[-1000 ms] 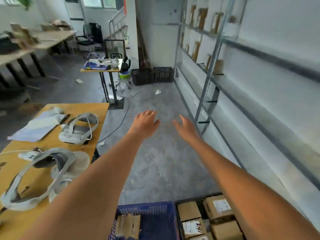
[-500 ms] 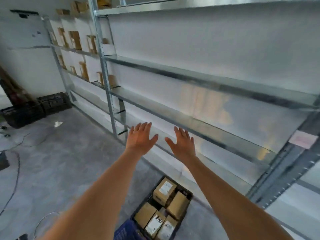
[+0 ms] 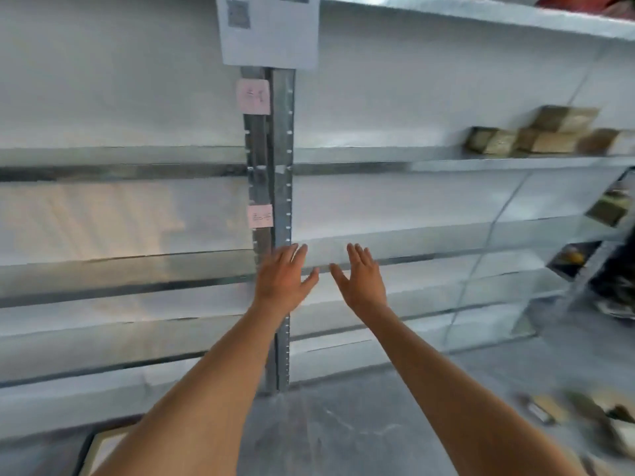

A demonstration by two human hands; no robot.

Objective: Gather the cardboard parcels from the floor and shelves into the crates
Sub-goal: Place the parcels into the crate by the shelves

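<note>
Both hands reach forward with fingers straight and spread, holding nothing: the left hand [image 3: 283,281] in front of the perforated steel upright [image 3: 283,187], the right hand [image 3: 362,280] just beside it. Brown, boxy cardboard parcels [image 3: 546,134] sit on a smooth galvanised shelf [image 3: 378,159] at upper right; more parcels, blurred, lie on the grey concrete floor [image 3: 343,424] at lower right.

The whole view is smeared by motion. The parcels [image 3: 536,134] on the right shelf [image 3: 446,159] are blurred, their labels unreadable. Writing on the pink tags [image 3: 253,96] and the paper sheet [image 3: 271,29] cannot be made out. Floor parcels [image 3: 584,410] at lower right are blurred and cut by the edge.
</note>
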